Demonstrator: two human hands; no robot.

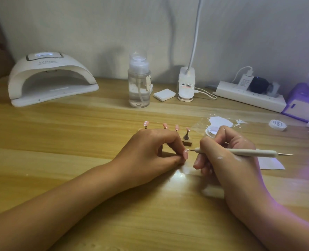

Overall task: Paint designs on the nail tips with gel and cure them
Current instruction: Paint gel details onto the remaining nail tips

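Pinching pink nail tip [185, 154] in left hand [155, 151] | right hand [228, 156] gripping dotting pen [255, 152] | pump bottle [139, 84] holding clear liquid

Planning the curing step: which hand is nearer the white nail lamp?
Left. The left hand lies right of the nail lamp and closer to the person; the right hand lies farther to the right.

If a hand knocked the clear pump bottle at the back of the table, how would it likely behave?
The clear pump bottle is tall on a narrow base, so it would probably tip rather than slide. The liquid inside likely makes it fairly heavy low down, steadying it somewhat. Its smooth wall looks slippery.
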